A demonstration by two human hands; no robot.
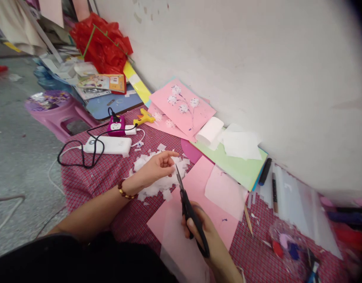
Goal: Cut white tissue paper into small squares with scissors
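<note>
My right hand (201, 228) grips black-handled scissors (193, 218), whose blades point up and away from me, close to my left fingertips. My left hand (159, 167) is closed in a pinch, the index finger reaching forward, with a small piece of white paper (176, 160) at the fingertips; its edges blend into the scraps behind. Beneath that hand spreads a pile of white paper scraps (142, 162). Under the scissors lies a pink sheet (228, 232), partly covered by thin white paper (225, 188).
Pink cards with white flowers (183, 110) lean by the wall, near a white roll (209, 130) and a green sheet (228, 163). A yellow glue gun (143, 116), a purple socket block (116, 126) and a white power bank (108, 145) with cables sit left. Markers (265, 171) lie right.
</note>
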